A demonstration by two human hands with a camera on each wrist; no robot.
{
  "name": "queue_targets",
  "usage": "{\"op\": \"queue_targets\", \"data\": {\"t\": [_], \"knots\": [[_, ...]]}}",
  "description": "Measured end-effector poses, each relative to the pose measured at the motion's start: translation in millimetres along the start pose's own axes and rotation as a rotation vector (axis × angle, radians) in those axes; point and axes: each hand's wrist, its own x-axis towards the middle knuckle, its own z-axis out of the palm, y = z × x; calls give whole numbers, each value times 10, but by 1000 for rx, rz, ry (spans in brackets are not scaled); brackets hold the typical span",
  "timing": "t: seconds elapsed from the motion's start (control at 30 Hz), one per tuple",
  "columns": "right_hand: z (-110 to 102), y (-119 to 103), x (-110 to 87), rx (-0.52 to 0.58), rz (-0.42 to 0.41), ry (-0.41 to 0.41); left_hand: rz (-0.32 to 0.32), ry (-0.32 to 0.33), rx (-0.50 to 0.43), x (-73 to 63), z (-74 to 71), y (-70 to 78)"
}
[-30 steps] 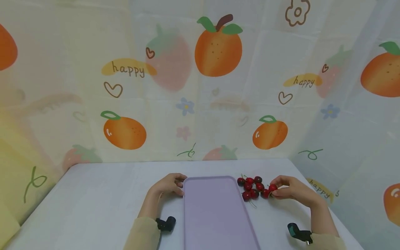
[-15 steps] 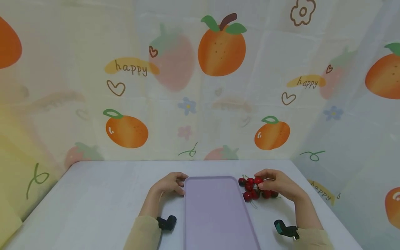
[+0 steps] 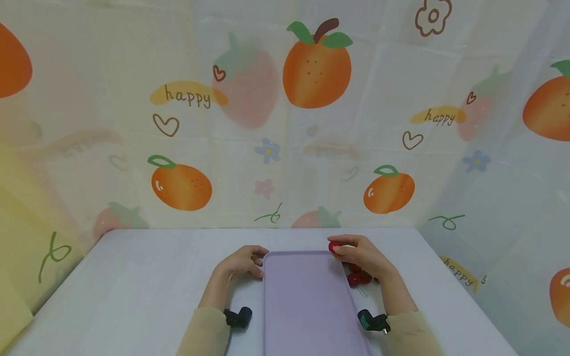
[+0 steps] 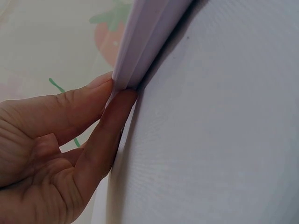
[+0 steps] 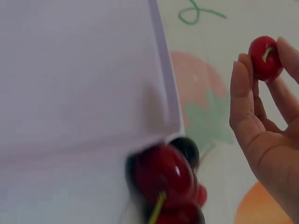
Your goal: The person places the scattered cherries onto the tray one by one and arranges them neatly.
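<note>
My right hand (image 3: 362, 254) pinches one red cherry (image 3: 334, 246) between thumb and fingertips, above the far right corner of a pale purple tray (image 3: 307, 306). In the right wrist view the held cherry (image 5: 265, 58) shows a short green stem, and it is off the table. Below my right hand, a group of dark red cherries (image 3: 354, 280) lies beside the tray's right edge, partly hidden by the hand. My left hand (image 3: 240, 261) is at the tray's far left corner, and in the left wrist view its thumb and finger grip the tray's rim (image 4: 140, 51).
The white table (image 3: 156, 287) extends on both sides of the tray. A fruit-print cloth (image 3: 307, 163) hangs along the back and sides. A small black camera sits on the left wrist (image 3: 240, 317) and another on the right wrist (image 3: 373, 320).
My right hand has left the right side of the cherry group and moved left over it to the tray's corner, carrying a cherry. My left hand stays at the tray.
</note>
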Motion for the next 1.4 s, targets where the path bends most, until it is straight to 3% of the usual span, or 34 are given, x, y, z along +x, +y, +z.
{"op": "queue_targets", "data": {"t": [0.23, 0.6, 1.0, 1.4], "knots": [[312, -47, 258, 81, -14, 8, 8, -1, 0, -12, -20, 0], [733, -49, 578, 39, -5, 12, 4, 10, 6, -28, -35, 15], [1020, 14, 704, 82, 16, -47, 5, 7, 31, -17, 0, 10], [1198, 67, 774, -29, -9, -66, 12, 25, 59, -12, -1, -7]]}}
